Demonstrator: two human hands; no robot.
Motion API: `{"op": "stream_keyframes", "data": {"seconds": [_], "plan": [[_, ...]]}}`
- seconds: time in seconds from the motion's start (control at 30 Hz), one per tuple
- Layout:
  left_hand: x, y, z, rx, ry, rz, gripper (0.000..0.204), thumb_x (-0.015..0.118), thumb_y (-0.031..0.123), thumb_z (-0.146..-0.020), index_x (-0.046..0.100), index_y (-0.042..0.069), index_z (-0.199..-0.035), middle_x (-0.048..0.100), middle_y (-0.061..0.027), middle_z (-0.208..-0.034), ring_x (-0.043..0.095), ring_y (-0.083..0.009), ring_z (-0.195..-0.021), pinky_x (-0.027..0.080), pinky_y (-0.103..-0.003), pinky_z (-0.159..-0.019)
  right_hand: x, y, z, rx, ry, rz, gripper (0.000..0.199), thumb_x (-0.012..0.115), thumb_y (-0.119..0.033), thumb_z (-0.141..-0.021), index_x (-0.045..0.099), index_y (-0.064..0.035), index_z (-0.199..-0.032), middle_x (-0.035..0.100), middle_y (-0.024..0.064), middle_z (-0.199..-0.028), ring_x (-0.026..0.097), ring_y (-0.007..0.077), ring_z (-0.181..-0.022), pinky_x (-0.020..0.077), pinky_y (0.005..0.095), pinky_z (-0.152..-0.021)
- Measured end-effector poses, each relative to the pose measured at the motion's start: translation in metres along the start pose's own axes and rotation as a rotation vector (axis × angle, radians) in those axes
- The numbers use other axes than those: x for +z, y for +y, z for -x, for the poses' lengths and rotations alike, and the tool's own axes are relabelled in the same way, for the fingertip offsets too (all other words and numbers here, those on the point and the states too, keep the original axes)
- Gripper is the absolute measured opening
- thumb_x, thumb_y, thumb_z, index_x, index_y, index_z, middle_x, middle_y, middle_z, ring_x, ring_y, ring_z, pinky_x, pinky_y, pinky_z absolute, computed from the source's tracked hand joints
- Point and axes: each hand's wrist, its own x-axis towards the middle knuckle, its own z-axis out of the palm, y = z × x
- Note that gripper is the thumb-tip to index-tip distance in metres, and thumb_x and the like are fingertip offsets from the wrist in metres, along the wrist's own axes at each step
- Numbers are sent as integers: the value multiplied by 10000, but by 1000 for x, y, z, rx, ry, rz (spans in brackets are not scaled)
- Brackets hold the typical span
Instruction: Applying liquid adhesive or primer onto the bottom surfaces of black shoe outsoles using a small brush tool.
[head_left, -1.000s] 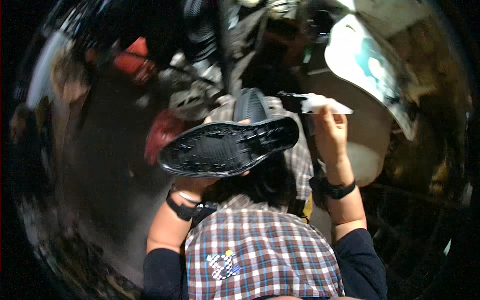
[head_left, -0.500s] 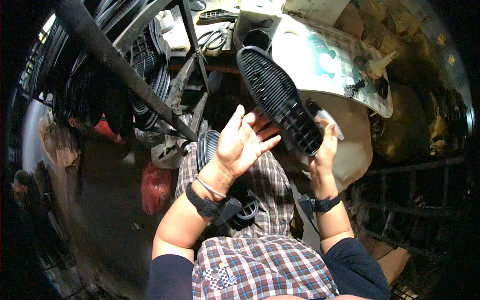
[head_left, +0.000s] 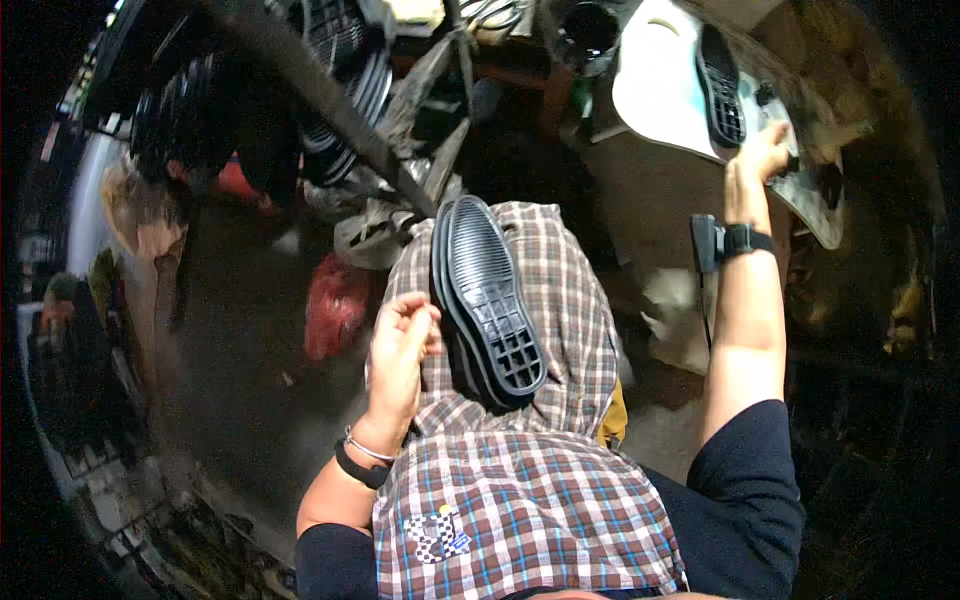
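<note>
On my lap lies a small stack of black shoe soles (head_left: pixel 495 290), ribbed at the forefoot and gridded at the heel. My left hand (head_left: pixel 398 350) is beside the stack's left edge, fingers loosely bent and a little apart, with nothing visible in them. Far to the right, my right hand (head_left: pixel 763 158) reaches out to a white board and grips another black shoe sole (head_left: pixel 722 90) by its heel end. That sole has its gridded side up, over the board. Some of the right fingers are hidden.
The white board (head_left: pixel 655 85) has a curved front edge. A dark round cup (head_left: pixel 588 35) stands left of it. A metal frame bar (head_left: pixel 330 90) crosses the upper left, near racked soles (head_left: pixel 335 35). A red plastic bag (head_left: pixel 335 305) lies on the floor.
My right hand has carried its sole from in front of me to the board at the far right. My left hand has dropped from beside that sole to the stack on my lap.
</note>
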Motion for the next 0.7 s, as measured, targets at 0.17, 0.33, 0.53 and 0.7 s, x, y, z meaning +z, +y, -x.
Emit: {"op": "stream_keyframes", "data": {"seconds": [0.17, 0.33, 0.53, 0.7], "plan": [[-12, -40, 28, -97, -186, -332, 319, 694, 211, -895, 558, 8, -1100, 536, 33, -791, 450, -24, -637, 397, -167, -592, -8, -16, 67, -306, -418, -202, 315, 577, -272, -974, 676, -2, -1102, 685, 69, -1007, 619, 136, -879, 508, 285, -741], [25, 10, 11, 131, -120, -1070, 483, 761, 439, -754, 672, 27, -990, 532, -50, -582, 544, -196, -538, 454, -341, -539, 6, -7, 93, -197, -771, -186, 300, 592, -262, -969, 668, -41, -1158, 684, 43, -996, 617, 101, -835, 497, 243, -719], [34, 12, 10, 160, -150, -1213, 540, 748, 505, -736, 658, 11, -936, 644, -146, -711, 654, -303, -655, 513, -384, -607, 66, -50, 107, -481, -751, 395, 388, 581, -430, -927, 717, -79, -1023, 696, 170, -821, 673, 251, -740, 497, 323, -681], [39, -4, 15, 373, -47, -1052, 427, 795, 333, -728, 644, -16, -923, 576, -120, -680, 562, -235, -565, 452, -353, -545, 100, -52, 96, -783, -846, 772, 495, 508, -534, -917, 723, -92, -969, 700, 150, -877, 673, 317, -845, 492, 346, -748]]}}
